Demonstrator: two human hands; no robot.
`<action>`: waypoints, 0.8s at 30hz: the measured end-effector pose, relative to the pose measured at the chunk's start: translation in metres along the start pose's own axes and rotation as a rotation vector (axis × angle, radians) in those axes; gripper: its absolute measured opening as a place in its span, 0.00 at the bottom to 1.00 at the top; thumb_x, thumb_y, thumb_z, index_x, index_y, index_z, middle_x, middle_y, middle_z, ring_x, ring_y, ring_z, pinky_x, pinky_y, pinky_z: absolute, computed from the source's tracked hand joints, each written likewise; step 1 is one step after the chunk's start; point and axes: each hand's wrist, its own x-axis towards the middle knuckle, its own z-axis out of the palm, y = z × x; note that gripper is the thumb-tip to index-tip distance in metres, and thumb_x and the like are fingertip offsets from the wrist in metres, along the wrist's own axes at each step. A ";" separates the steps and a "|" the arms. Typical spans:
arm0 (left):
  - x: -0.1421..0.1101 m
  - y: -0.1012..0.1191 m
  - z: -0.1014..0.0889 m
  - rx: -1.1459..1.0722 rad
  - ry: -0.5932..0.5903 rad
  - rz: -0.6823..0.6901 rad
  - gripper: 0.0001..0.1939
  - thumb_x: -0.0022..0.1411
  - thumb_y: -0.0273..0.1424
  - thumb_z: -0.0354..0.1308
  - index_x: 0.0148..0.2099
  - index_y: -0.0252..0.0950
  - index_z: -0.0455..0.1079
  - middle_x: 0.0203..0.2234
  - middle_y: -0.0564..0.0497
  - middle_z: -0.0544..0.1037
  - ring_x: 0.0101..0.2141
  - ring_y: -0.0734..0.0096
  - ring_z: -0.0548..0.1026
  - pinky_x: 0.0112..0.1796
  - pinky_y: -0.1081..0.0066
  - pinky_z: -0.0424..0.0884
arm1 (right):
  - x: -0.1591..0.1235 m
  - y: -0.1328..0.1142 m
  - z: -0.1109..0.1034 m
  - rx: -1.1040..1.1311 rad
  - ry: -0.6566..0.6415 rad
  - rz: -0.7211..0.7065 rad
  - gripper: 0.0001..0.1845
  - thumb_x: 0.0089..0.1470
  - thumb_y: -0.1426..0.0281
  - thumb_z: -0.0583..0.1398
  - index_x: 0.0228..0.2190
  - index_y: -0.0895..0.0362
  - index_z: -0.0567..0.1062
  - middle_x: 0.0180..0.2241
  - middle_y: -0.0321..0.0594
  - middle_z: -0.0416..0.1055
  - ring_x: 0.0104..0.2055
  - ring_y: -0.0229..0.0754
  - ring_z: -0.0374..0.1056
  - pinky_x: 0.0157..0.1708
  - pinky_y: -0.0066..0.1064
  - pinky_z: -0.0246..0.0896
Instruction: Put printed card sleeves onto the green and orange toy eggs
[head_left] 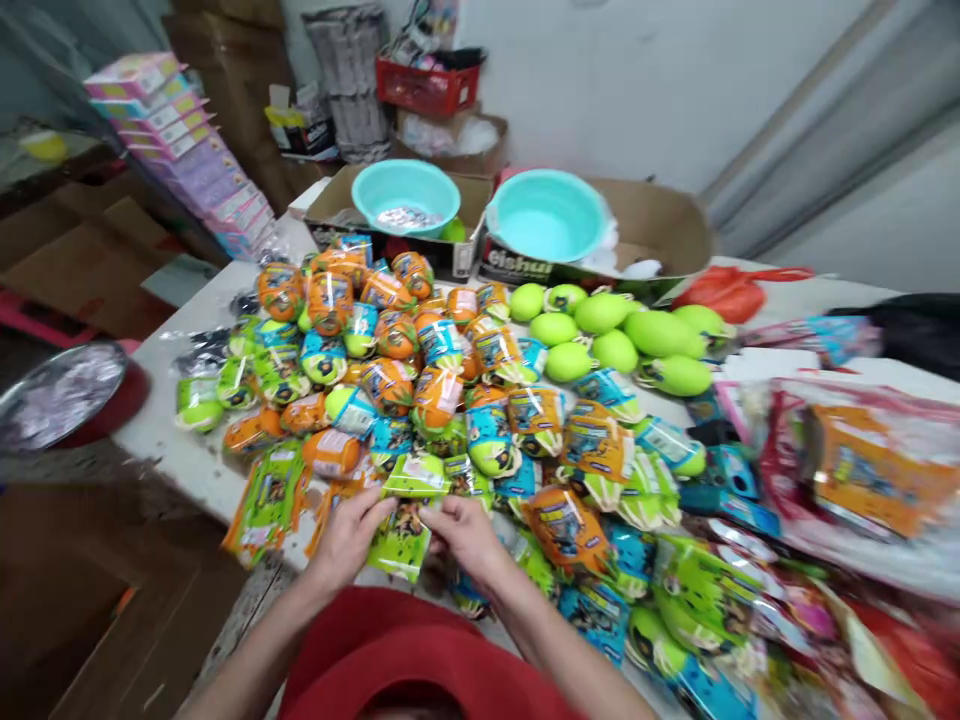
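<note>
A green printed foil packet (403, 530) is between my two hands at the near edge of the table. My left hand (352, 530) pinches its left side, thumb on top. On the right side, the fingers of my right hand (461, 535) close on the packet's edge. Just beyond it lies a heap of wrapped egg-shaped packs in orange, green and blue, among them an orange one (332, 453) and a blue-and-green one (491, 435). Left of my left hand rests a flat green packet (268, 498) over orange ones. Plain lime-green eggs (600, 312) are grouped at the back right.
Two turquoise basins (551, 215) stand in cardboard boxes along the back. A red pan (112, 400) of small pale pieces is at the left. Clear bags with orange packets (877, 470) lie right. A leaning stack of pink and purple boxes (184, 150) rises back left.
</note>
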 end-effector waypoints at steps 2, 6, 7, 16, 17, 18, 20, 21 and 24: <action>0.010 0.004 0.005 -0.007 0.064 0.029 0.16 0.59 0.43 0.50 0.30 0.36 0.68 0.27 0.54 0.73 0.32 0.67 0.69 0.34 0.73 0.65 | -0.001 -0.006 -0.014 -0.107 0.132 -0.079 0.16 0.40 0.60 0.65 0.16 0.58 0.69 0.13 0.30 0.63 0.17 0.33 0.58 0.19 0.25 0.52; 0.027 0.016 0.014 -0.084 0.103 0.079 0.14 0.56 0.43 0.54 0.31 0.38 0.69 0.28 0.53 0.74 0.34 0.65 0.70 0.36 0.72 0.66 | -0.011 -0.029 -0.047 -0.376 0.366 -0.317 0.06 0.46 0.70 0.59 0.20 0.57 0.72 0.18 0.34 0.67 0.21 0.36 0.60 0.22 0.25 0.51; 0.029 0.023 0.017 -0.102 0.060 0.091 0.14 0.56 0.43 0.55 0.30 0.37 0.69 0.27 0.54 0.73 0.33 0.65 0.69 0.35 0.73 0.66 | -0.014 -0.035 -0.053 -0.464 0.421 -0.371 0.05 0.46 0.72 0.58 0.22 0.57 0.72 0.20 0.35 0.68 0.23 0.37 0.61 0.23 0.26 0.52; 0.039 0.093 0.050 -0.750 -0.126 -0.151 0.13 0.50 0.34 0.65 0.38 0.36 0.72 0.29 0.52 0.78 0.31 0.70 0.74 0.33 0.76 0.71 | -0.033 -0.084 -0.098 -0.844 0.260 -0.452 0.04 0.48 0.72 0.59 0.23 0.57 0.72 0.22 0.36 0.70 0.25 0.37 0.64 0.23 0.24 0.51; 0.043 0.095 0.047 -0.836 0.002 -0.211 0.13 0.49 0.30 0.66 0.39 0.37 0.71 0.31 0.53 0.78 0.32 0.72 0.75 0.33 0.78 0.72 | -0.032 -0.098 -0.116 -0.770 0.249 -0.460 0.06 0.49 0.68 0.59 0.26 0.57 0.74 0.24 0.36 0.72 0.26 0.38 0.66 0.24 0.24 0.55; 0.048 0.096 0.043 -0.892 0.124 -0.260 0.15 0.48 0.27 0.66 0.40 0.39 0.71 0.32 0.54 0.78 0.33 0.74 0.76 0.33 0.80 0.72 | -0.030 -0.114 -0.139 -0.714 0.302 -0.478 0.09 0.51 0.64 0.59 0.31 0.57 0.74 0.28 0.38 0.73 0.29 0.39 0.68 0.26 0.25 0.58; 0.060 0.092 0.034 -0.940 0.288 -0.321 0.17 0.47 0.22 0.65 0.40 0.40 0.69 0.34 0.56 0.78 0.34 0.76 0.76 0.32 0.84 0.72 | -0.018 -0.150 -0.197 -0.721 0.618 -0.519 0.18 0.53 0.59 0.57 0.41 0.57 0.72 0.36 0.42 0.73 0.35 0.43 0.69 0.32 0.30 0.63; 0.066 0.087 0.029 -0.949 0.319 -0.352 0.16 0.48 0.21 0.64 0.40 0.40 0.69 0.34 0.56 0.78 0.36 0.77 0.76 0.32 0.85 0.72 | -0.009 -0.168 -0.228 -0.820 0.835 -0.523 0.21 0.54 0.59 0.56 0.45 0.58 0.70 0.42 0.45 0.71 0.40 0.45 0.69 0.36 0.33 0.64; 0.081 0.065 0.019 -0.962 0.340 -0.456 0.15 0.45 0.20 0.64 0.37 0.39 0.70 0.35 0.55 0.78 0.43 0.72 0.75 0.32 0.84 0.73 | 0.029 -0.212 -0.317 -1.016 1.168 -0.417 0.34 0.46 0.66 0.61 0.54 0.61 0.62 0.54 0.55 0.59 0.56 0.55 0.56 0.51 0.42 0.55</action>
